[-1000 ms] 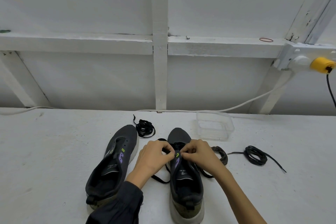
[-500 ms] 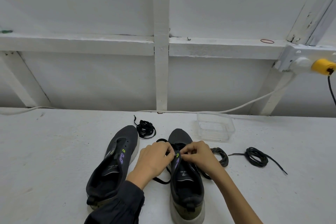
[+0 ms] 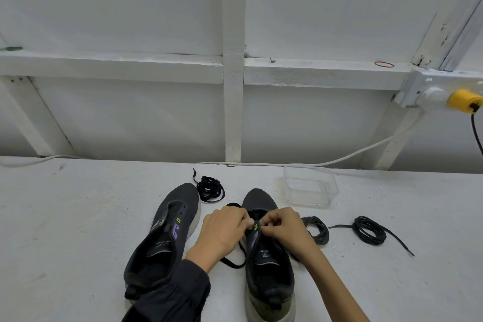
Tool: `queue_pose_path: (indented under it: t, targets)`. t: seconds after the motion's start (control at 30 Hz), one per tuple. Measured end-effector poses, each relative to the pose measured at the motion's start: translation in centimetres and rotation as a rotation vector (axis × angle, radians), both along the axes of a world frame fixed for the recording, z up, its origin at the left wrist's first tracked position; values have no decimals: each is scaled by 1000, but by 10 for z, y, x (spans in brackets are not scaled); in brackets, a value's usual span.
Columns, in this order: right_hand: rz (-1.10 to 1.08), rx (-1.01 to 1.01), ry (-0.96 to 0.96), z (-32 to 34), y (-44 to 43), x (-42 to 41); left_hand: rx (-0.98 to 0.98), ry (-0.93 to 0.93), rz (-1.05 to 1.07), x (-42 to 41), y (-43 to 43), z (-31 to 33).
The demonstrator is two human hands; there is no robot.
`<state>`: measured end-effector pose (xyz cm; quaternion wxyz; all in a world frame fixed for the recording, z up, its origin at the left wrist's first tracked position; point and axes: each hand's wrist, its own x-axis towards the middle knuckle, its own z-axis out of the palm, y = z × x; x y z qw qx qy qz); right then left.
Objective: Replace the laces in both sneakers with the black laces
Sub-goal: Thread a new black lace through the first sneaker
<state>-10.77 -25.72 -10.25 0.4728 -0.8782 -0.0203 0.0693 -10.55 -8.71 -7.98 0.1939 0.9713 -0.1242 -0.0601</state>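
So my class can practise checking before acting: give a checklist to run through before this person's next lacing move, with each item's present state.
1. Grip: ok. The left hand and right hand pinch the threaded lace at the tongue of the right sneaker.
2. Lace through the current eyelet: cannot tell; the fingers hide it.
3. Slack: ok. That lace loops loose on the table between the sneakers.
4. Left sneaker laced: not ok; no lace shows in it.
5. Lace ready for it: ok. A coiled black lace lies by its toe, another coil to the right.
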Motion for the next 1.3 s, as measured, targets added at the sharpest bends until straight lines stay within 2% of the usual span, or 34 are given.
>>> queue_pose_path:
  t: [0.47, 0.67, 0.97, 1.1, 1.2, 1.3]
  targets:
    - [7, 72, 42, 1, -1, -1, -159, -74, 46, -1, 3, -14]
    - [23, 95, 22, 4, -2, -3, -357, -65, 55, -11, -3, -12]
    - [-94, 85, 22, 3, 7, -5, -317, 53, 47, -5, -3, 1]
    - [-138, 125, 11, 4, 7, -7, -298, 40, 68, -5, -5, 2]
    - [-202, 271, 43, 4, -1, -4, -306, 44, 91, -7, -6, 0]
    - [-198, 233, 2, 11, -8, 0, -319, 30, 107, -7, -7, -2]
